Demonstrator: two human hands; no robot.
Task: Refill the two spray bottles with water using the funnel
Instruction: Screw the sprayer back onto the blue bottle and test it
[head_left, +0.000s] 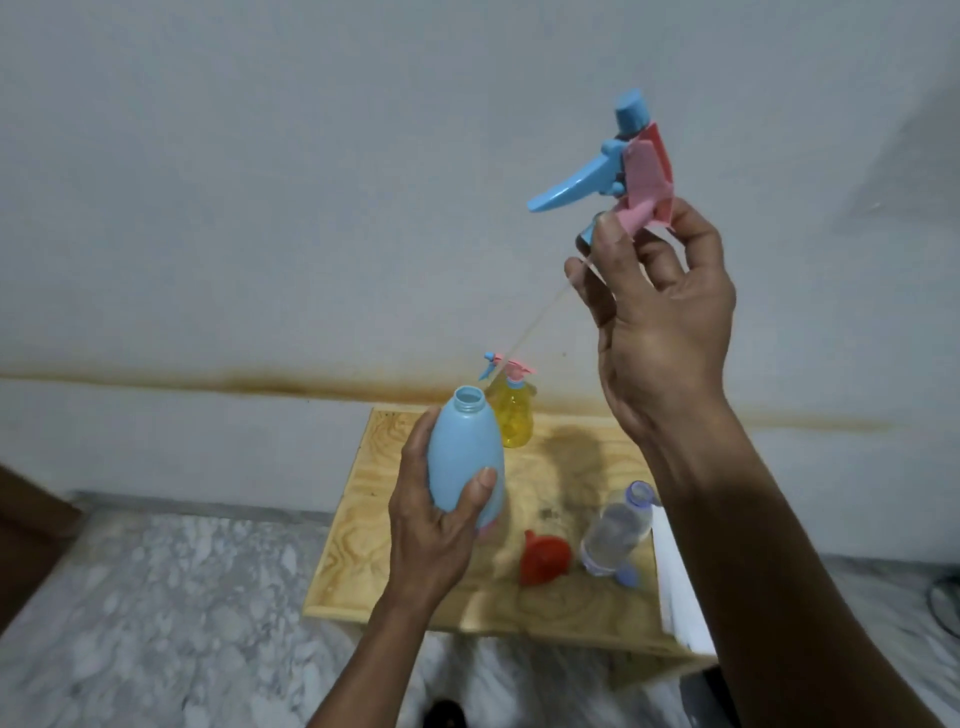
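Note:
My left hand (434, 525) grips a light blue spray bottle (464, 457) upright above the wooden table, its neck open with no cap. My right hand (657, 322) holds the blue and pink spray head (618, 166) high above, its thin clear dip tube (540, 322) hanging down toward the bottle. A yellow spray bottle (514, 415) with its pink and blue head on stands at the table's back edge. A red funnel (543, 557) lies on the table. Beside it stands a clear water bottle (618, 530), uncapped.
The small wooden table (395, 561) stands against a pale wall with a rusty stain. A blue cap (627, 576) lies by the water bottle's base. A white sheet or board (680, 587) hangs off the table's right edge. Marble floor (156, 597) lies to the left.

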